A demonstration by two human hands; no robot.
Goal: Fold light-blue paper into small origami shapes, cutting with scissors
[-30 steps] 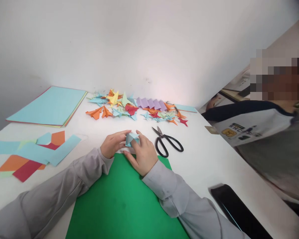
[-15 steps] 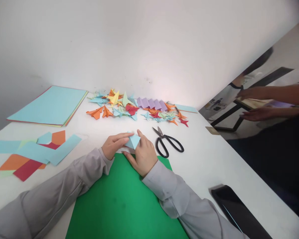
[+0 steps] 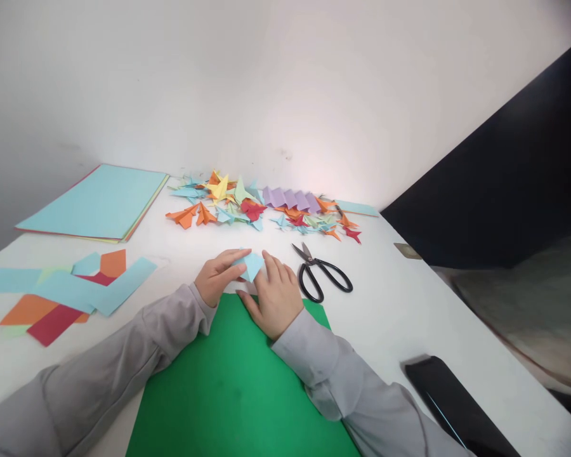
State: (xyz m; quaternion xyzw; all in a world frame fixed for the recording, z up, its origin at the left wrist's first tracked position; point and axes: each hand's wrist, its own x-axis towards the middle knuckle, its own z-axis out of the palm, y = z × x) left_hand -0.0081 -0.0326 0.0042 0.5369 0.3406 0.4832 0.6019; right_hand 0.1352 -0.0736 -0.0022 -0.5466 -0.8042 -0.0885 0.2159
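Observation:
A small light blue piece of folded paper (image 3: 250, 264) is held up above the far edge of a green sheet (image 3: 238, 374). My left hand (image 3: 217, 274) pinches its left side between thumb and fingers. Against its right edge rest the fingers of my right hand (image 3: 276, 295), whose thumb is stretched out below, apart from the paper. Parts of the folds are hidden behind my fingers. To the right of my right hand lie black-handled scissors (image 3: 314, 266) with blades slightly apart.
Loose coloured paper pieces (image 3: 71, 289) lie at left, below a stack of coloured sheets (image 3: 95, 200). Folded paper figures (image 3: 219, 188) and a purple pleated paper (image 3: 292, 200) sit by the wall. A black phone-like object (image 3: 452, 400) lies front right.
The folded paper has shifted slightly left and turned in my left hand. My right hand's fingers have moved a little. At right, the other person's arms are gone from view; a large dark shape fills that area.

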